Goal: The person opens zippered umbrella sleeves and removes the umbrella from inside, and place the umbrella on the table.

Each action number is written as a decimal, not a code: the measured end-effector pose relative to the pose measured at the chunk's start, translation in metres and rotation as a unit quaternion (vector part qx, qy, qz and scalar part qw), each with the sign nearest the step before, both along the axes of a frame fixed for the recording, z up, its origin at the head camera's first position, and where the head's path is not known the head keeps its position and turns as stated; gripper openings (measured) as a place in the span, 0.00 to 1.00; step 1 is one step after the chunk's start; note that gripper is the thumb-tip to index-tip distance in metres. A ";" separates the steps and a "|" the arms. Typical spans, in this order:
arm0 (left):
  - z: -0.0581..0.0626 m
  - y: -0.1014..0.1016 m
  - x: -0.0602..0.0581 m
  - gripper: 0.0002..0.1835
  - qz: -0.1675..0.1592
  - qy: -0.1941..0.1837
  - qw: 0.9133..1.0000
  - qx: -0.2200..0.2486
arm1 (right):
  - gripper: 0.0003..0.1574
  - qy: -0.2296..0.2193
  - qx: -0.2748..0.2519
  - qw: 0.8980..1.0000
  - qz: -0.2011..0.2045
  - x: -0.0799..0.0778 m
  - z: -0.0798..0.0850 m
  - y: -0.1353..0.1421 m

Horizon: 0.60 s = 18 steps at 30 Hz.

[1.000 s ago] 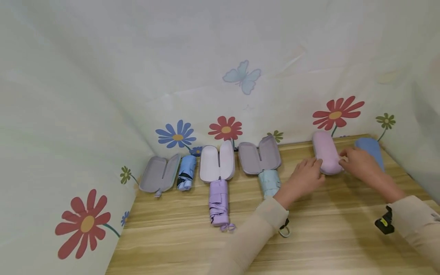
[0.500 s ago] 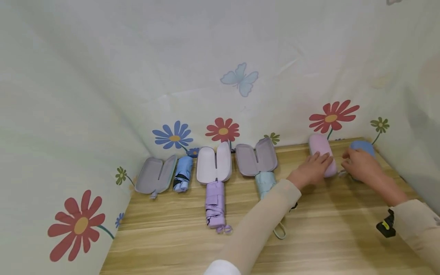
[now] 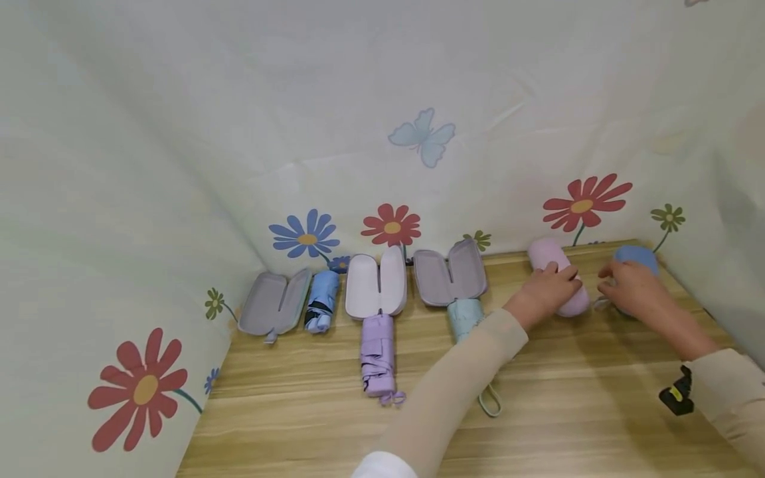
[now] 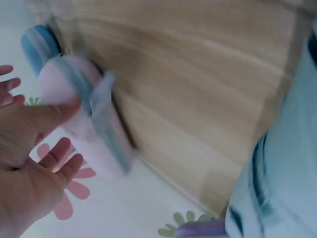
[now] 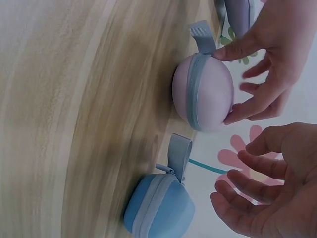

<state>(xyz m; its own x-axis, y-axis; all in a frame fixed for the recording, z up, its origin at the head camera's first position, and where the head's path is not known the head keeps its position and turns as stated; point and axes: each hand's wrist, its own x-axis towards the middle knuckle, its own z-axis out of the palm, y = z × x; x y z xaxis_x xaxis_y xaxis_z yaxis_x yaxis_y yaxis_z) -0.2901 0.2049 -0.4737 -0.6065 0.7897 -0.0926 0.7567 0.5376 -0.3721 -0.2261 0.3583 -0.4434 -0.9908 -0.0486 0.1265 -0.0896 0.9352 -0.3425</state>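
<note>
From the head view, just past three o'clock, the left hand (image 3: 544,295) holds the closed pink case (image 3: 545,252), contents hidden; a firm hold should stop it rolling. The right hand (image 3: 636,291) is by the blue case (image 3: 638,253). Open cases (image 3: 362,285), eight round to four, show bare linings (image 3: 431,275). Left wrist: pink case, blurred, at nine. Right wrist: left thumb (image 5: 238,48) and fingertip (image 5: 233,116) pinch it; right fingers (image 5: 255,185) bend loosely, holding nothing.

We see a smooth, matt shell on the pink case (image 5: 217,91), ribbed cloth in its pull tab (image 5: 200,35), smooth sides on the blue case (image 5: 178,208), creased fabric on the purple umbrella (image 3: 378,348), and a wood-grained tabletop (image 3: 299,418).
</note>
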 end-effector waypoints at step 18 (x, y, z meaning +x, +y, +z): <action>0.008 -0.039 -0.025 0.31 0.137 -0.138 0.979 0.061 | 0.12 -0.012 -0.024 1.000 0.005 0.014 -0.035 -0.026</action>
